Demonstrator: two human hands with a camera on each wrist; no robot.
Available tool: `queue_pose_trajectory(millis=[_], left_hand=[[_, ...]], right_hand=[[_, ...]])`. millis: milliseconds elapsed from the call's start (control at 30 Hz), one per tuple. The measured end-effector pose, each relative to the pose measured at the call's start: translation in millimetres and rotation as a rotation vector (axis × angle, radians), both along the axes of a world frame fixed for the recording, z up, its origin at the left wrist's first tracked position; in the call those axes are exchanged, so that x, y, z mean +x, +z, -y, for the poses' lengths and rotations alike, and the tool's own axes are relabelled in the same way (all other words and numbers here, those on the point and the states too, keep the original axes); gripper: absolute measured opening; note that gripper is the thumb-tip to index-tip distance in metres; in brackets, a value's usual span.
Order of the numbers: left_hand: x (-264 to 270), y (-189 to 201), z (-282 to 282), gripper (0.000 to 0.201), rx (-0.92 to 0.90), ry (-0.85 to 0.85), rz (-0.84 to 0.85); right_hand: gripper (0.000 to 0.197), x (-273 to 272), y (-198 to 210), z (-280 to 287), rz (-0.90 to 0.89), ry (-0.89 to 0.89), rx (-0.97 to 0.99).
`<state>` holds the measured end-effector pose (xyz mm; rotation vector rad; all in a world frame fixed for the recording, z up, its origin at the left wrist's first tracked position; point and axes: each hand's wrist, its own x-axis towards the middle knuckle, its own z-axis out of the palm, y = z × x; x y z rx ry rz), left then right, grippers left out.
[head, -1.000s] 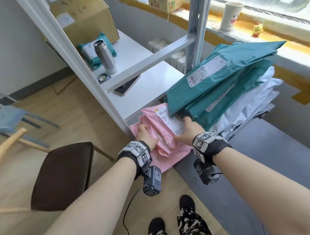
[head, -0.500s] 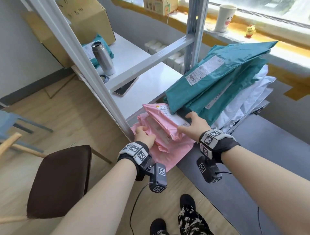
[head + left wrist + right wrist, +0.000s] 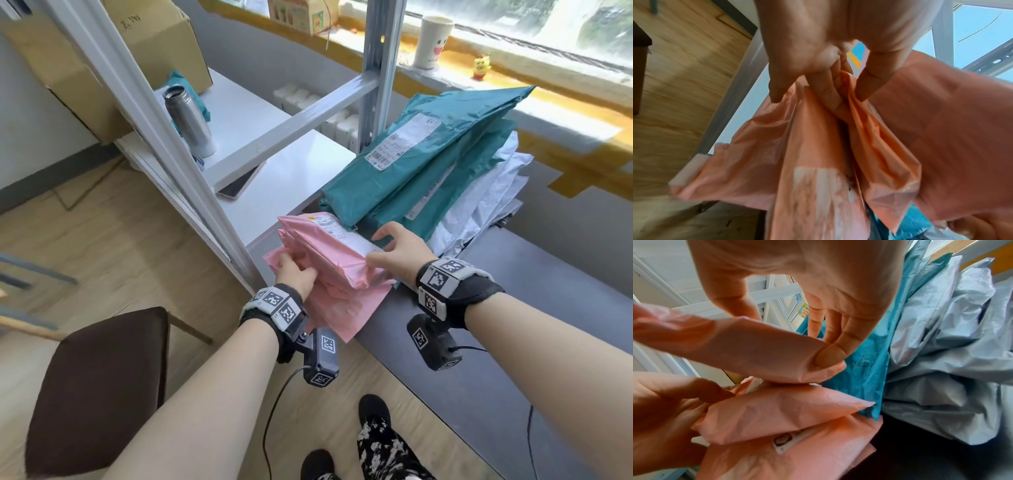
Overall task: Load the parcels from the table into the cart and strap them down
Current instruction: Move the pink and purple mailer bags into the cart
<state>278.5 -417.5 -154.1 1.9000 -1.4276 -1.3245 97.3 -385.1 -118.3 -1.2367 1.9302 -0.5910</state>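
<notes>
Loading appears barely begun: left hand [image 3: 294, 275] grips the soft pink plastic mailer parcels [image 3: 329, 263] at the dark grey table's [image 3: 534, 308] near-left corner, right hand [image 3: 399, 255] pinches the top one, teal parcels [image 3: 421, 161] and white parcels [image 3: 486, 202] remain stacked beyond, no cart in view.

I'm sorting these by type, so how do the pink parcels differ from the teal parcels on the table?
The pink parcels are smaller and puffy; the teal parcels are larger and flatter. The pink ones are gripped by the left hand, with the right hand on top; the teal ones lie untouched, stacked on white mailers. Both are plastic mailers with white labels.
</notes>
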Motion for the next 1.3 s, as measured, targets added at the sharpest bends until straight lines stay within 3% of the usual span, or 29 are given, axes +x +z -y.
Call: queue_pose_trajectory(millis=[233, 400, 767, 967, 1100, 1300], left_hand=[[5, 15, -4, 0.048, -0.055, 0.011, -0.035], [11, 21, -11, 0.055, -0.092, -0.047, -0.015], [33, 48, -25, 0.058, -0.165, -0.134, -0.062], [44, 61, -31, 0.054, -0.217, -0.151, -0.076], [50, 67, -36, 0.048, -0.22, -0.175, -0.149], [51, 75, -43, 0.039, -0.262, -0.236, -0.119]], right_hand=[[0.046, 17, 10, -7, 0.035, 0.025, 0.033], [0.082, 31, 10, -15, 0.049, 0.074, 0.086], [0.066, 47, 23, -30, 0.157, 0.021, 0.013], [0.055, 57, 35, -39, 0.125, 0.024, -0.065], [0.06, 59, 39, -45, 0.111, -0.016, -0.089], [0.066, 55, 41, -62, 0.122, -0.13, -0.115]])
